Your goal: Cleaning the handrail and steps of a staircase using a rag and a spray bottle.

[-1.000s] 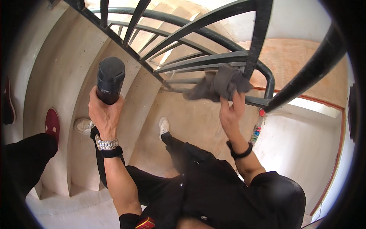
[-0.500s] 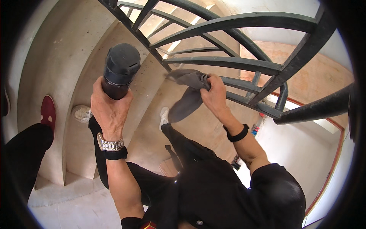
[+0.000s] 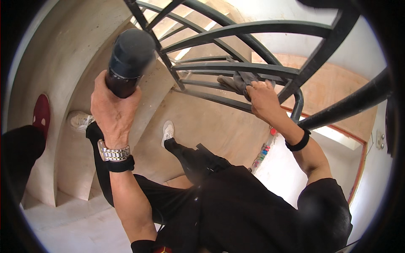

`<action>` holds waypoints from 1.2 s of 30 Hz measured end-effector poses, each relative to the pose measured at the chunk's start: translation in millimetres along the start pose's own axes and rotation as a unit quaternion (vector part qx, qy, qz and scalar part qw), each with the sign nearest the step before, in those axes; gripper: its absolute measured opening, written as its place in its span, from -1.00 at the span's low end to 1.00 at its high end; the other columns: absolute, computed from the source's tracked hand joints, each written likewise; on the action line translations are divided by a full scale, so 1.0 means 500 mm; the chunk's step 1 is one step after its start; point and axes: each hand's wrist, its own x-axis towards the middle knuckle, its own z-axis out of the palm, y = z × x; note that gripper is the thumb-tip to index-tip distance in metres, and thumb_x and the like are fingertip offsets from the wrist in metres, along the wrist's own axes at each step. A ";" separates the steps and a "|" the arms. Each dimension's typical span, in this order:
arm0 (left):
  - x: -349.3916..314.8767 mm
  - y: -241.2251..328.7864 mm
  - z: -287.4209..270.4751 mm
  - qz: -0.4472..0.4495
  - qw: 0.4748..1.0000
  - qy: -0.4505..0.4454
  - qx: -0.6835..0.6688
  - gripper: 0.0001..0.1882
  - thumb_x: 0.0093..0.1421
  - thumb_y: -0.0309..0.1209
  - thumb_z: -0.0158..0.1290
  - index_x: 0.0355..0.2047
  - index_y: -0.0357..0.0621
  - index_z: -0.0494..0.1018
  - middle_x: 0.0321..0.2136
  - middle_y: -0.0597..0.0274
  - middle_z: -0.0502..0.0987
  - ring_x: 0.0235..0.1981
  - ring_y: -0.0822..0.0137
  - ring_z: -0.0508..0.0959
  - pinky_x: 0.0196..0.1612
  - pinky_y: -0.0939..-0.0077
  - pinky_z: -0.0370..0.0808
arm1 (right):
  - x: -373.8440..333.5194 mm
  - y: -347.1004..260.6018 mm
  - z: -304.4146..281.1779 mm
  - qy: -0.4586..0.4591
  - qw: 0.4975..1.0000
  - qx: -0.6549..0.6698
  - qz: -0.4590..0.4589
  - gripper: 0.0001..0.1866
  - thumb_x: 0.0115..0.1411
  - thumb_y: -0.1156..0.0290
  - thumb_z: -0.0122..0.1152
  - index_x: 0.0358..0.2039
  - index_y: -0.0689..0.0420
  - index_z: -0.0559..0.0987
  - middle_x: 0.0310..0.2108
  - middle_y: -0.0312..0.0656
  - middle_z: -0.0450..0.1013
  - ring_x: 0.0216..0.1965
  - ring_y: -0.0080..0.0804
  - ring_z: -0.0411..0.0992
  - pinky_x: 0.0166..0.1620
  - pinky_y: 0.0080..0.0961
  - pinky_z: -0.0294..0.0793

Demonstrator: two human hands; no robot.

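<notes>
My left hand, with a metal watch at the wrist, is closed round a black cylindrical bottle with a wide dark top, held up over the stairs. My right hand grips a dark grey cloth and presses it against a lower curved bar of the black metal railing. Part of the cloth hangs over the bar, and the fingertips are partly hidden in its folds. The bottle stays apart from the railing, tilted away from me.
Curved concrete steps run down the left side. Another person's leg with a red shoe stands there. My white shoes rest on separate levels. A thick black handrail crosses at the right, with small colourful items on a floor below.
My right hand has moved right and brought the hanging cloth onto the railing bar. My left hand and the bottle have shifted slightly up and left in view.
</notes>
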 end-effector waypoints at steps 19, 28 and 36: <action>-0.052 -0.094 0.035 -0.020 0.999 -0.019 0.023 -0.41 -0.23 -0.43 0.32 -0.09 -0.17 0.45 -0.28 0.03 0.57 -0.18 -0.09 0.56 -0.06 0.14 0.46 | 0.348 -0.247 0.643 -0.140 0.989 -0.022 0.049 -0.47 0.23 0.36 0.12 0.17 0.32 0.32 -0.31 -0.02 0.55 -0.23 -0.13 0.56 -0.17 -0.21 0.44; -0.076 -0.105 0.058 -0.042 0.997 -0.050 0.032 -0.31 -0.30 -0.41 0.41 -0.07 -0.23 0.45 -0.25 0.01 0.57 -0.17 -0.08 0.56 -0.05 0.16 0.48 | 0.454 -0.315 0.790 -0.075 0.976 0.133 0.154 -0.67 0.18 0.38 0.09 -0.09 0.30 0.48 -0.33 0.03 0.59 -0.20 -0.03 0.59 -0.10 -0.11 0.45; -0.041 -0.087 0.056 -0.005 0.998 -0.053 0.024 -0.38 -0.24 -0.46 0.34 -0.07 -0.19 0.46 -0.25 0.01 0.59 -0.19 -0.06 0.58 -0.06 0.17 0.48 | 0.420 -0.271 0.743 0.154 0.555 0.715 0.397 -0.76 0.17 0.49 0.18 -0.15 0.28 0.56 -0.24 0.02 0.58 -0.18 -0.07 0.57 -0.06 -0.21 0.54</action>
